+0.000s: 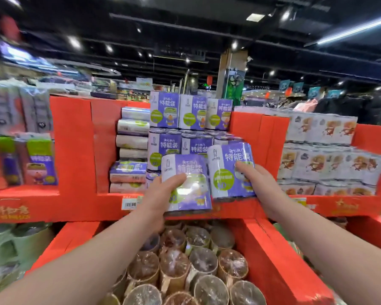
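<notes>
I hold two purple-and-white packs of rolled bags in front of a red shelf display. My left hand grips the nearer pack, thumb across its front, held above the lower bin. My right hand grips the second pack from its right side, a little higher and further back, at the shelf's front edge. A stack of the same purple packs stands on the shelf just behind both.
The red cardboard display has side walls around the stack. A lower red bin below my arms holds several wrapped brown cups. White snack bags fill the right shelf, other purple packs the left.
</notes>
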Motion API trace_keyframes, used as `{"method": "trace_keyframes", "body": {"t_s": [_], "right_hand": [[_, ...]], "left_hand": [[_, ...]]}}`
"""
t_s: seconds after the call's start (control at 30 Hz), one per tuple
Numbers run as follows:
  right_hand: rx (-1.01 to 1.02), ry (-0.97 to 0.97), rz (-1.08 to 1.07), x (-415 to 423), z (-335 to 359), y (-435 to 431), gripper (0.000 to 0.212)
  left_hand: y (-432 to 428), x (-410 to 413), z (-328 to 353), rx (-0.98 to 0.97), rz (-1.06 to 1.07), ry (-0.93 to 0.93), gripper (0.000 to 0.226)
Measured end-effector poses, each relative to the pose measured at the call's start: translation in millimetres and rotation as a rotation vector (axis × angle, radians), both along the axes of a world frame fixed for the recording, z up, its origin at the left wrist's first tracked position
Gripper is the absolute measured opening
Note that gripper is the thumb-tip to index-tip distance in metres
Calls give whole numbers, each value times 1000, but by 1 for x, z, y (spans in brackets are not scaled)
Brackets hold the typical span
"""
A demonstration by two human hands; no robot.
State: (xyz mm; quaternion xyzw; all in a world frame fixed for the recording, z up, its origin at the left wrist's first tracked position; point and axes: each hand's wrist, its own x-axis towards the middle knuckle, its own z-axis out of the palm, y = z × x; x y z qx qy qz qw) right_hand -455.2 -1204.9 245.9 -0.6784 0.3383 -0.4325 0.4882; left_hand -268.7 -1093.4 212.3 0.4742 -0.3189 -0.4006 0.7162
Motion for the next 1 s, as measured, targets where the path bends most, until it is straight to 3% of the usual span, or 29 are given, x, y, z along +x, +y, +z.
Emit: {"method": "trace_keyframes", "body": {"t_s": [0.1, 0.2, 0.43, 0.53, 0.73, 0.87, 1.0], "right_hand": [[-102, -32, 29, 19, 33, -44, 24], [-190, -18, 11, 34, 66, -82, 58], [-367, 130, -49, 66, 120, -133, 54], [-465, 271, -72, 70, 139, -136, 78], [-549, 542, -189, 75, 166, -146, 73], [-502, 707, -274, 87, 178, -154, 69], [-479, 808, -276, 101, 183, -168, 79]], "left_hand": [[-17, 5, 14, -35, 96, 7, 51], [-29, 8, 27, -75, 177, 7, 49], [-44, 16, 59, -126, 284, -99, 55], [-53, 25, 69, -148, 279, -107, 36], [-60, 44, 89, -217, 213, -143, 16], [-62, 60, 97, -255, 207, -168, 11], [-66, 73, 103, -260, 206, -162, 15]]}}
